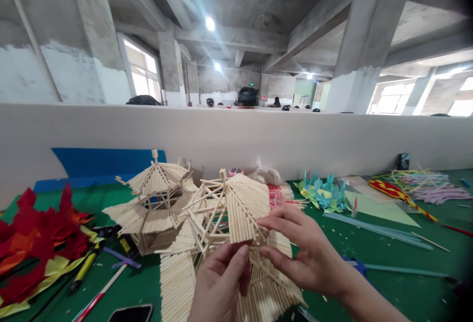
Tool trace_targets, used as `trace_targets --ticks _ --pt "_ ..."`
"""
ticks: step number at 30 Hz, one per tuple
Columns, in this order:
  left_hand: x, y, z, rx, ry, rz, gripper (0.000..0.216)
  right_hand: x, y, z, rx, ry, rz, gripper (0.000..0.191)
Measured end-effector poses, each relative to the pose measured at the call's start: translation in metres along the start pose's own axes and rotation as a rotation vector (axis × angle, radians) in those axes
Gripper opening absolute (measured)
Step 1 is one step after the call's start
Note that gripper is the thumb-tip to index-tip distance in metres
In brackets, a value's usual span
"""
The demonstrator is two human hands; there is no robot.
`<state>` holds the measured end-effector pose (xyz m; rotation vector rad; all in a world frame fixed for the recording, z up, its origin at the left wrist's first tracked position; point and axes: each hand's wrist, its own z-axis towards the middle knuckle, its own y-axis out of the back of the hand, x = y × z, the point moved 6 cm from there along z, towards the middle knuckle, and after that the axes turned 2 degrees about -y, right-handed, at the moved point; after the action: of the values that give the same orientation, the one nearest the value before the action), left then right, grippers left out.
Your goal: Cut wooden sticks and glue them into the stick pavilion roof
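Note:
A pavilion model of thin wooden sticks (225, 213) stands on the green table (388, 282), its roof partly panelled and partly an open frame. My left hand (219, 282) is closed, its fingertips pinching the lower edge of a roof panel (246, 208) from below. My right hand (303, 250) reaches in from the right with fingers curled onto the same panel's edge. A flat loose stick panel (177, 282) lies in front of my left hand. A finished stick pavilion (153, 201) stands behind to the left.
Red and yellow paper flowers (40, 243) lie at the left with pens (83, 270) and a phone (131, 313). Green-blue paper lotuses (323, 191), straws (377, 231) and coloured strips (424, 181) lie right. A white partition (295, 137) backs the table; heads of other people show beyond.

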<state>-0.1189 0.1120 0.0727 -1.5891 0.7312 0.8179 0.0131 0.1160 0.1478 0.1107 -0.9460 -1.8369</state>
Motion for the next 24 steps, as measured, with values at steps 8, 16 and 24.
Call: trace_targets --ticks 8,16,24 --pt "0.0014 -0.0021 0.0010 0.027 -0.001 -0.013 0.025 0.0088 -0.0025 0.0079 0.070 -0.003 -0.111 0.022" --pt "0.0013 -0.0015 0.0012 0.022 -0.003 -0.003 0.024 0.0055 -0.0050 0.0057 0.046 0.014 -0.078 0.025" --pt "0.0008 -0.0018 0.0030 0.022 -0.004 0.003 0.024 0.0036 -0.0061 0.0051 -0.002 0.009 -0.048 0.022"
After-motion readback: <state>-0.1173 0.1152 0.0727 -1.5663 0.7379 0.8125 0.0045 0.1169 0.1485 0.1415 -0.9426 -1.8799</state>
